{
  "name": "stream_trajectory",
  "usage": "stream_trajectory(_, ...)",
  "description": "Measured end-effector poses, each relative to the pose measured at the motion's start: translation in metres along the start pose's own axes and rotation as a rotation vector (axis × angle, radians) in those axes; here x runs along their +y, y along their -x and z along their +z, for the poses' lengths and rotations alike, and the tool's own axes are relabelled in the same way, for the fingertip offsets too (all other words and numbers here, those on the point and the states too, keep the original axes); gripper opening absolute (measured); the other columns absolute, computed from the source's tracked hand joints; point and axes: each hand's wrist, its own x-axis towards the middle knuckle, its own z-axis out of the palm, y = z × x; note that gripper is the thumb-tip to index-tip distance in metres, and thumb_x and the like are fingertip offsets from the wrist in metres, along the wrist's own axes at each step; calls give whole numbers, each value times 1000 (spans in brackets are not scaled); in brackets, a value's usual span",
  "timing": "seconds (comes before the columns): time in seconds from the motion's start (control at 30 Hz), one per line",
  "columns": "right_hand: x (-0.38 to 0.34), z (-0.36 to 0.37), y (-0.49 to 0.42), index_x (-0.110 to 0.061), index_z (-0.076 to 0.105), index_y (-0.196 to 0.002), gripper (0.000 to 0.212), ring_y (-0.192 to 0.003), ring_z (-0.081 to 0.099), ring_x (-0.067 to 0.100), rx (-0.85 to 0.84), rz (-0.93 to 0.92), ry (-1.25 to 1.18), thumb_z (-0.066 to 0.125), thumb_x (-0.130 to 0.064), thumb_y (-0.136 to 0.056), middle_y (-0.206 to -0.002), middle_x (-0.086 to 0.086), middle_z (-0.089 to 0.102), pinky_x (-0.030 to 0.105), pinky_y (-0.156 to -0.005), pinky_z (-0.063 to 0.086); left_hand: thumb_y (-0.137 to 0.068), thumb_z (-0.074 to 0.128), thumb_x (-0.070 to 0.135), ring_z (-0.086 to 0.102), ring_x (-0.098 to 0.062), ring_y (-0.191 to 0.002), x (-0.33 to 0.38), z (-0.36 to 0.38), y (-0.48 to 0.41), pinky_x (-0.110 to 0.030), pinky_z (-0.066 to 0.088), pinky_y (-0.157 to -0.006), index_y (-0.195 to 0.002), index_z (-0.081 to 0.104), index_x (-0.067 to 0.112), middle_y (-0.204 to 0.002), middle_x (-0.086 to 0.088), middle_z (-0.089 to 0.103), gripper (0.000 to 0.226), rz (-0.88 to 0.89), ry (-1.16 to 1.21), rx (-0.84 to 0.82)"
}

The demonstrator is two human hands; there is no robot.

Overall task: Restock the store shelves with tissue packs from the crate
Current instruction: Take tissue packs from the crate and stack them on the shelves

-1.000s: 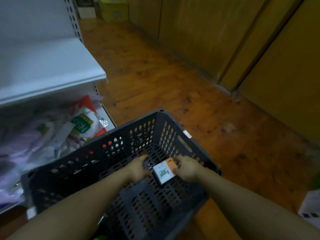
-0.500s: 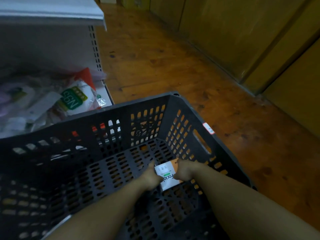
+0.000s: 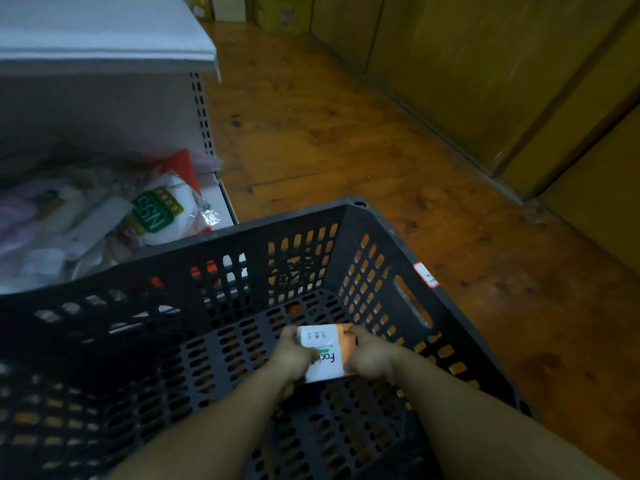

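Note:
A white and orange tissue pack (image 3: 325, 351) marked "Facial" sits low inside the black slotted crate (image 3: 304, 230). My left hand (image 3: 291, 356) grips its left side and my right hand (image 3: 372, 355) grips its right side, fingers curled over the edges. Both forearms reach down into the crate from the bottom of the view. I see no other packs in the crate. The white store shelf (image 3: 104, 53) stands at the upper left, its top board bare.
Below the white board, the lower shelf holds a jumble of plastic-wrapped goods, among them an N95 mask pack (image 3: 159, 209). Wooden floor (image 3: 346, 150) runs ahead and to the right. Brown panel doors (image 3: 485, 64) line the right side. Boxes stand at the far end.
The camera has dropped closer to the crate. Both hands have kept hold of the tissue pack and tilted its top end up a little.

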Motion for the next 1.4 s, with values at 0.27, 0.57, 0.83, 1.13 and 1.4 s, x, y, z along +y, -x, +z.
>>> stream_trajectory(0.27, -70, -9, 92, -41, 4, -148, 73, -114, 47, 13, 238, -331, -305, 53, -26, -95, -143, -3, 34, 33, -95, 45, -91, 48, -6, 67, -28, -89, 100, -92, 91, -41, 58, -73, -113, 52, 13, -100, -13, 68, 30, 113, 220, -103)
stream_trajectory(0.57, -182, -89, 302, -43, 21, -145, 57, -110, 35, 3, 391, -460, -435, 48, -23, -99, -149, -13, 25, 23, -89, 40, -91, 41, -7, 67, -17, -90, 249, -153, 291, -34, 55, -62, -108, 50, 38, -100, 5, 70, 49, 208, 136, -208)
stream_trajectory(0.83, -274, -139, 502, -40, 25, -145, 55, -111, 32, -3, 552, -485, -418, 49, -24, -97, -144, -13, 30, 8, -86, 32, -90, 49, -3, 66, -28, -99, 372, -213, 471, -47, 56, -82, -131, 28, 28, -114, -7, 65, 55, 335, 49, -123)
stream_trajectory(1.13, -364, -137, 644, -38, 20, -147, 60, -110, 37, 3, 487, -672, -272, 51, -29, -95, -142, -10, 31, 25, -93, 42, -88, 53, -3, 66, -19, -91, 410, -297, 642, -25, 54, -57, -128, 41, 17, -117, -6, 61, 46, 462, 85, 115)
stream_trajectory(1.4, -417, -87, 716, -37, 15, -148, 69, -107, 51, 11, 346, -786, -45, 55, -25, -93, -133, -2, 38, 29, -91, 48, -88, 54, -1, 61, -21, -104, 374, -364, 746, -37, 54, -86, -123, 43, 27, -118, -3, 60, 46, 467, 21, 299)
